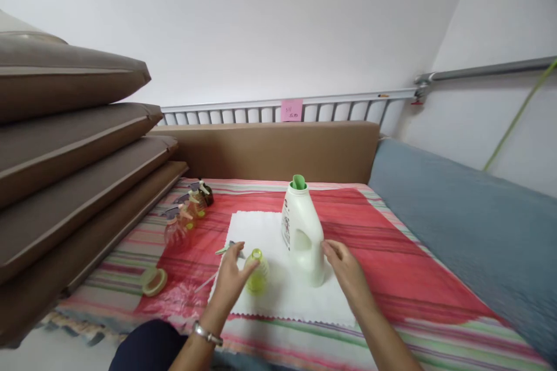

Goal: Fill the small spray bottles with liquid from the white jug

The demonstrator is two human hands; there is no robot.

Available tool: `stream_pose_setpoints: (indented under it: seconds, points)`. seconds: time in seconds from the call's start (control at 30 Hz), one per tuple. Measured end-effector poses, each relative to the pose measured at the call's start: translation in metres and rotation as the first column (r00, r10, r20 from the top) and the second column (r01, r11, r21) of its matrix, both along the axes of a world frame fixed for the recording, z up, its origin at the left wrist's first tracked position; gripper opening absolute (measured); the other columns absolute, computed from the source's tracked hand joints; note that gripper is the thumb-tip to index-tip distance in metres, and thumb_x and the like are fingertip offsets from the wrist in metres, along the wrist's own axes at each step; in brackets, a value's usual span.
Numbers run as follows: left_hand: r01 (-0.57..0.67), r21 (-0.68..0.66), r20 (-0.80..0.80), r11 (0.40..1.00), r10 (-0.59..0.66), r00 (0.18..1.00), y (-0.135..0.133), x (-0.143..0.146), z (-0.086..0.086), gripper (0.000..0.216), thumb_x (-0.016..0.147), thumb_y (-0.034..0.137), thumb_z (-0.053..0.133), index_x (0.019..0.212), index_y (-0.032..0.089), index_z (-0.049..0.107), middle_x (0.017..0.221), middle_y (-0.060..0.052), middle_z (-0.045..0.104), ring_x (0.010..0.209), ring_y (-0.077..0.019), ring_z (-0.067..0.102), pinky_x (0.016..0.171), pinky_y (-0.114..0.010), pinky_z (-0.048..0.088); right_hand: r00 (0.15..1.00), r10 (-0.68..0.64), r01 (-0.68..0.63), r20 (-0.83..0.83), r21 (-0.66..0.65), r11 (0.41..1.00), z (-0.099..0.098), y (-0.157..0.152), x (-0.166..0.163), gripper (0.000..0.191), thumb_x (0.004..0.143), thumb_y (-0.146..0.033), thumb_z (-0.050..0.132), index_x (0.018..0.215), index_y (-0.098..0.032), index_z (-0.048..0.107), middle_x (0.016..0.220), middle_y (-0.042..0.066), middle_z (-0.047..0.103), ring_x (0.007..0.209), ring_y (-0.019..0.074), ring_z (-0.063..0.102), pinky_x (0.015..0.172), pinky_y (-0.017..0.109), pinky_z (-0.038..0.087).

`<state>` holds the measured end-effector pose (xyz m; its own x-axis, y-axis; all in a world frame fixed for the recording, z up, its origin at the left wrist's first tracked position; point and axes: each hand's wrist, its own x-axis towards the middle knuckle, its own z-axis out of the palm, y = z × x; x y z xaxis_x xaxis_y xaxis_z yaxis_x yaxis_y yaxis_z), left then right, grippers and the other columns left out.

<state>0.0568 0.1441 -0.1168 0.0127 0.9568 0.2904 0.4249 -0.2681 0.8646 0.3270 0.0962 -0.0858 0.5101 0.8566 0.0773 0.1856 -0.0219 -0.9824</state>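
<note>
Head view, left hand: the left hand (234, 272) reaches in over the near-left part of the white sheet (270, 226), wrist with bracelet (207, 334) low, thumb stretched right and fingers pointing away; it is spread wide, the thumb overlapping the yellow-green bottle (256, 278), contact unclear.
Right hand: the right hand (346, 266) comes from the near-right, fingers loosely bent, tips at the jug's lower right side; whether it grips cannot be told.
White jug: the white jug (304, 214) stands upright towards the sheet's far-right corner, green spout (298, 182) in its mouth.
Yellow-green bottle: upright, mouth uncovered, nearer the near edge than the jug.
Spray head: the spray head (225, 248) lies at the left edge, just beside the left fingertips.
Edges: the scalloped near edge runs below both containers; striped cloth (374, 231) extends rightwards to the blue padding (452, 214).
Room: bare sheet separates bottle and jug; spray bottles (175, 233) and a round lid (154, 282) sit well left, before stacked cushions (87, 150).
</note>
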Motion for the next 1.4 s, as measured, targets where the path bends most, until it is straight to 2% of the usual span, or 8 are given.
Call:
stream_pose_setpoints:
  seconds: [0.17, 0.33, 0.47, 0.63, 0.83, 1.03, 1.13, 1.4]
  points:
    - [0.060, 0.011, -0.052, 0.998, -0.059, 0.997, -0.008, 0.019, -0.039, 0.061, 0.060, 0.030, 0.072, 0.116, 0.016, 0.053, 0.120, -0.011, 0.058, 0.116, -0.0287, 0.050, 0.103, -0.044, 0.035, 0.996, 0.084, -0.083, 0.017, -0.020, 0.996, -0.011, 0.023, -0.009, 0.037, 0.064, -0.052, 0.063, 0.079, -0.019, 0.061, 0.077, 0.006, 0.069, 0.076, 0.0257, 0.063, 0.065, 0.031, 0.046]
    - [0.070, -0.003, 0.039, 0.998, -0.070, 0.997, -0.009, 0.025, -0.054, 0.059, 0.059, 0.024, 0.072, 0.115, 0.018, 0.055, 0.121, -0.010, 0.059, 0.116, -0.0280, 0.050, 0.105, -0.043, 0.034, 0.988, 0.156, -0.155, 0.011, -0.057, 0.986, -0.011, 0.041, -0.012, 0.036, 0.060, -0.051, 0.068, 0.051, -0.019, 0.054, 0.055, 0.001, 0.061, 0.055, 0.0182, 0.054, 0.055, 0.028, 0.039]
    - [0.081, -0.018, 0.094, 0.997, -0.079, 0.993, -0.008, 0.019, -0.057, 0.058, 0.060, 0.026, 0.073, 0.115, 0.018, 0.055, 0.123, -0.011, 0.058, 0.117, -0.0270, 0.050, 0.106, -0.043, 0.033, 0.976, 0.217, -0.219, -0.026, -0.066, 0.974, 0.007, 0.042, -0.006, 0.042, 0.061, -0.055, 0.065, 0.046, -0.021, 0.045, 0.044, -0.003, 0.051, 0.046, 0.0144, 0.046, 0.051, 0.028, 0.037]
    - [0.087, -0.014, 0.089, 0.996, -0.085, 0.992, -0.009, 0.015, -0.057, 0.060, 0.060, 0.028, 0.075, 0.116, 0.019, 0.055, 0.121, -0.010, 0.059, 0.116, -0.0269, 0.051, 0.104, -0.043, 0.036, 0.941, 0.330, -0.337, -0.075, -0.132, 0.932, 0.047, 0.019, 0.015, 0.042, 0.064, -0.055, 0.064, 0.045, -0.022, 0.045, 0.043, -0.001, 0.048, 0.044, 0.0143, 0.044, 0.049, 0.028, 0.037]
    - [0.070, -0.037, 0.035, 0.997, -0.069, 0.997, -0.009, 0.015, -0.052, 0.069, 0.059, 0.031, 0.076, 0.122, 0.019, 0.050, 0.123, -0.013, 0.058, 0.114, -0.0281, 0.052, 0.100, -0.043, 0.038, 0.860, 0.506, -0.491, -0.063, -0.371, 0.788, 0.073, -0.026, 0.033, 0.050, 0.065, -0.061, 0.060, 0.039, -0.021, 0.046, 0.040, 0.001, 0.047, 0.045, 0.0142, 0.043, 0.049, 0.027, 0.037]
    - [0.113, -0.079, -0.062, 0.990, -0.118, 0.991, -0.007, 0.013, -0.052, 0.065, 0.062, 0.037, 0.075, 0.119, 0.020, 0.050, 0.121, -0.010, 0.058, 0.113, -0.0264, 0.052, 0.098, -0.041, 0.039, 0.767, 0.642, -0.500, -0.004, -0.632, 0.593, 0.072, -0.056, 0.040, 0.052, 0.063, -0.071, 0.056, 0.060, -0.019, 0.051, 0.039, -0.004, 0.047, 0.037, 0.0091, 0.040, 0.045, 0.023, 0.033]
    - [0.119, -0.087, -0.099, 0.989, -0.127, 0.987, -0.009, 0.014, -0.049, 0.066, 0.061, 0.036, 0.075, 0.119, 0.019, 0.050, 0.121, -0.011, 0.058, 0.113, -0.0269, 0.052, 0.097, -0.041, 0.039, 0.707, 0.707, -0.517, -0.016, -0.694, 0.502, 0.067, -0.060, 0.043, 0.062, 0.058, -0.079, 0.051, 0.071, -0.019, 0.054, 0.038, -0.006, 0.045, 0.034, 0.0094, 0.040, 0.041, 0.022, 0.031]
    - [0.126, -0.106, -0.167, 0.986, -0.142, 0.976, -0.015, 0.016, -0.039, 0.064, 0.064, 0.035, 0.073, 0.120, 0.020, 0.047, 0.122, -0.010, 0.057, 0.114, -0.0268, 0.051, 0.096, -0.042, 0.039, 0.632, 0.773, -0.545, 0.056, -0.677, 0.495, 0.082, -0.061, 0.023, 0.058, 0.072, -0.074, 0.042, 0.068, -0.017, 0.055, 0.046, -0.004, 0.043, 0.045, 0.0105, 0.043, 0.046, 0.021, 0.035]
